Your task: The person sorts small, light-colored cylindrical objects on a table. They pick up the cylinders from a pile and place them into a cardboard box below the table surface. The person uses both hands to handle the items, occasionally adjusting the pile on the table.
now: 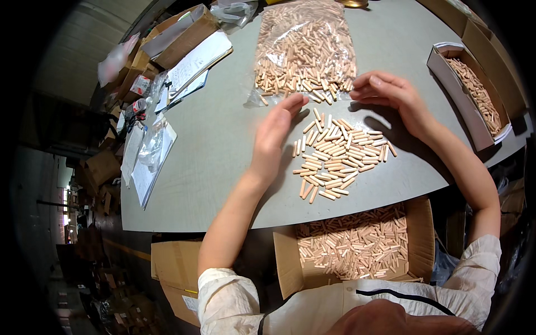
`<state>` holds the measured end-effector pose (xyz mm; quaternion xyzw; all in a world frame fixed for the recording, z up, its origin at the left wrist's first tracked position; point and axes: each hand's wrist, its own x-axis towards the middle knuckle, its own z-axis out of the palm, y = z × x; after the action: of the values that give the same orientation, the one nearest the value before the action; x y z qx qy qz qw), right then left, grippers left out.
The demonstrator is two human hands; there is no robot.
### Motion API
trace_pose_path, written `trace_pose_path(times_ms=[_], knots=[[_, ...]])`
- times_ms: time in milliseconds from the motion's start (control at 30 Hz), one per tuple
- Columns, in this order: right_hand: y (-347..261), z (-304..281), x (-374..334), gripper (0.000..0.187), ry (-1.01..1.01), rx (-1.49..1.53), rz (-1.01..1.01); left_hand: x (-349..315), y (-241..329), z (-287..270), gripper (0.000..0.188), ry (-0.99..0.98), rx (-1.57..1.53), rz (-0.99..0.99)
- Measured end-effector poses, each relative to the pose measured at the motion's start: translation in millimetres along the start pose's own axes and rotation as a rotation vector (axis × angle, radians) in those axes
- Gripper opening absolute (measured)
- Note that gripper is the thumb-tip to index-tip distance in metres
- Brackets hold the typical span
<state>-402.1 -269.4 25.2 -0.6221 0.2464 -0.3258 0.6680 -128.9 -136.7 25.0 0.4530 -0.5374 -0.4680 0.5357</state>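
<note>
A loose heap of small wooden dowels (340,153) lies on the grey table in front of me. Beyond it rests a clear plastic bag (306,39) full of the same dowels, its mouth facing me with several spilling out. My left hand (273,131) is at the left of the heap, close to the bag's mouth, fingers stretched out and slightly blurred. Over at the bag's right corner, my right hand (393,96) hovers with fingers extended and a little curved. Neither hand shows a dowel in its grasp.
Below the table's near edge, an open cardboard box (287,262) holds many dowels. A long white carton (446,89) of dowels stands at the right. Clipboards with papers (198,61), a plastic bag (152,146) and cardboard boxes (187,36) line the left side.
</note>
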Motion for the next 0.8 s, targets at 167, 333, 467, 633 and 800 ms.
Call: trace_pose_path(times_ms=[167, 333, 467, 633, 800], knots=[[5.3, 12.9, -7.8, 0.055, -0.214, -0.182, -0.05, -1.5, -17.7, -8.3, 0.056, -0.092, 0.623, 0.163], [10.6, 11.3, -7.9, 0.056, -0.34, -0.021, 0.057, -0.4, -4.6, -4.0, 0.06, -0.249, 0.317, 0.012], [0.2, 5.0, -4.8, 0.052, -0.152, 0.168, 0.128, -3.2, 8.1, 0.4, 0.064, -0.203, -0.261, -0.151], [-0.6, 0.2, 0.4, 0.053, -0.043, 0.15, 0.072, 3.0, 3.1, -8.1, 0.06, -0.014, -0.197, -0.026], [-1.1, 6.8, -1.9, 0.055, -0.064, 0.04, 0.077, 3.6, 2.8, -8.9, 0.058, 0.007, -0.132, 0.006]])
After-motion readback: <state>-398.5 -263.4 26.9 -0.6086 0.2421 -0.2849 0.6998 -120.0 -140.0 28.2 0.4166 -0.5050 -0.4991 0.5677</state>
